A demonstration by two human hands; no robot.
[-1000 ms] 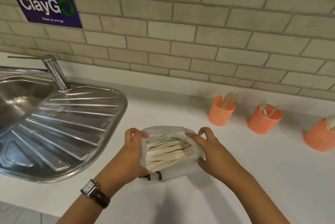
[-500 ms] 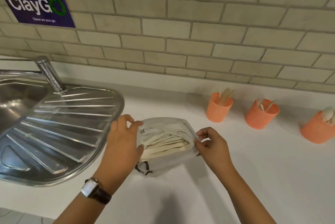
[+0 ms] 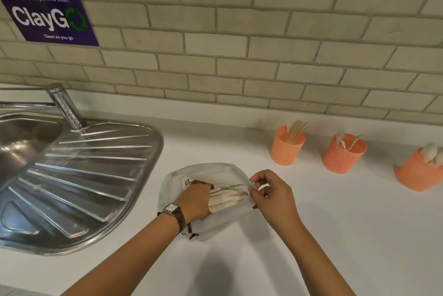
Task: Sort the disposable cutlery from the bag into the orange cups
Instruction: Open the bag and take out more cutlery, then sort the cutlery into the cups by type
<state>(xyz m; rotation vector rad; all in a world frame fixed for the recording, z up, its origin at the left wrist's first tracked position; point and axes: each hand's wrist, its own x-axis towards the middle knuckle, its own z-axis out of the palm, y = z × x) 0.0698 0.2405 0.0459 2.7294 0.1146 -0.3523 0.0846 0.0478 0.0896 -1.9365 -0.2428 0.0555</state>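
Note:
A translucent white bag [image 3: 213,172] lies open on the white counter, with a bundle of pale wooden cutlery [image 3: 231,197] inside. My left hand [image 3: 194,200], watch on the wrist, reaches into the bag's mouth and its fingers curl round the cutlery. My right hand [image 3: 273,196] pinches the right rim of the bag and holds it open. Three orange mesh cups stand behind on the right: the left cup [image 3: 286,149] holds flat sticks or knives, the middle cup [image 3: 342,156] holds forks, and the right cup [image 3: 416,177] holds spoons.
A steel sink with a ribbed drainboard [image 3: 84,176] and a tap [image 3: 64,106] takes up the left. A tiled wall with a purple poster [image 3: 48,10] runs along the back. White counter [image 3: 335,235] stretches in front of the cups.
My left hand let go of the bag's left rim and went inside onto the cutlery. My right hand still holds the right rim. The view has shifted a little.

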